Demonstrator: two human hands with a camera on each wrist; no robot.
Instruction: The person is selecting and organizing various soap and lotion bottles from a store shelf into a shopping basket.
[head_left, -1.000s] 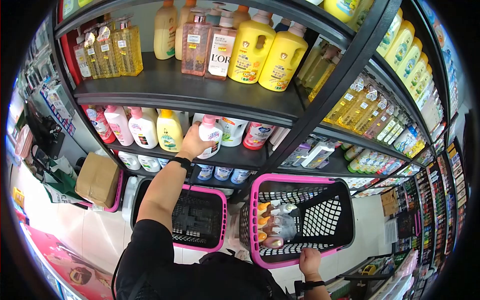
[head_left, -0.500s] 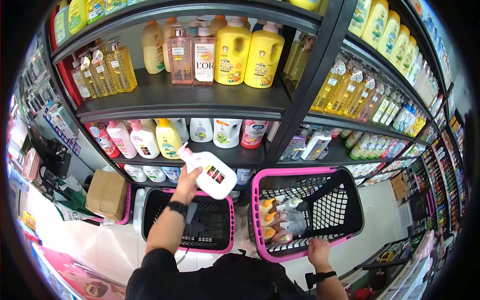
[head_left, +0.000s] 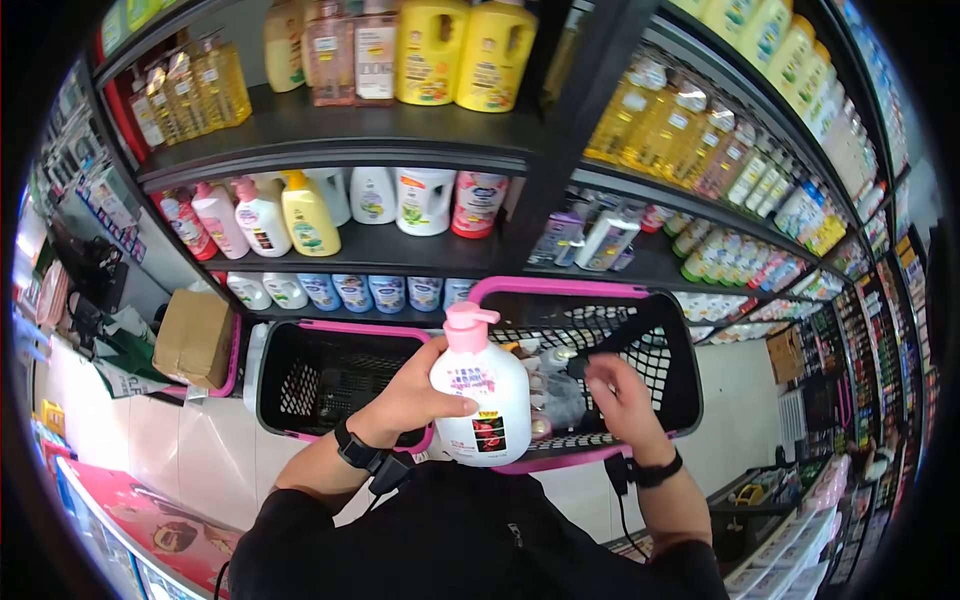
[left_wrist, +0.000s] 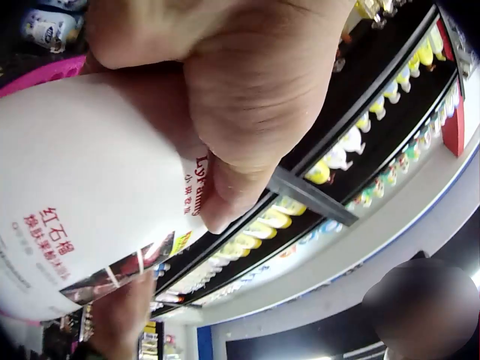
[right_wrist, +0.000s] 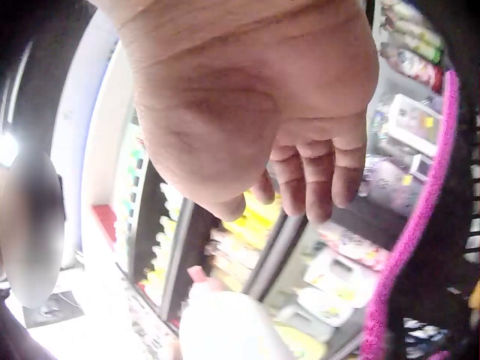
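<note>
Head view: the left hand (head_left: 405,400) has its thumb across the front of a white bottle (head_left: 482,415) with a pink pump top (head_left: 470,325), gripping it from the 9 o'clock side. Bottle's pretty much upright, right in front of the black shirt (head_left: 480,530). The right hand (head_left: 622,400) is at the bottle's 3 o'clock, fingers loose and a bit bent, hand mostly open, holding nothing. Between the two, there are some packed items (head_left: 562,395) sitting in the right basket (head_left: 650,290), pink rim and all. The left basket (head_left: 330,385) is at 9 o'clock, with a cardboard box (head_left: 195,340) further out that way. Two yellow jugs (head_left: 432,50) are up around 12 o'clock on the shelf (head_left: 380,135), and a yellow pump bottle (head_left: 312,218) is at about 10:30.

Left wrist view: white bottle fills the 8 to 9 o'clock side, tilted in this shot, thumb pressed by the red lettering (left_wrist: 199,184). Blurry right hand's down at 7 o'clock.

Right wrist view: palm's facing the cam, fingers fairly relaxed, not touching anything. White bottle's at 6 o'clock, kinda washed out, and the basket's pink rim runs along 3 to 5.
</note>
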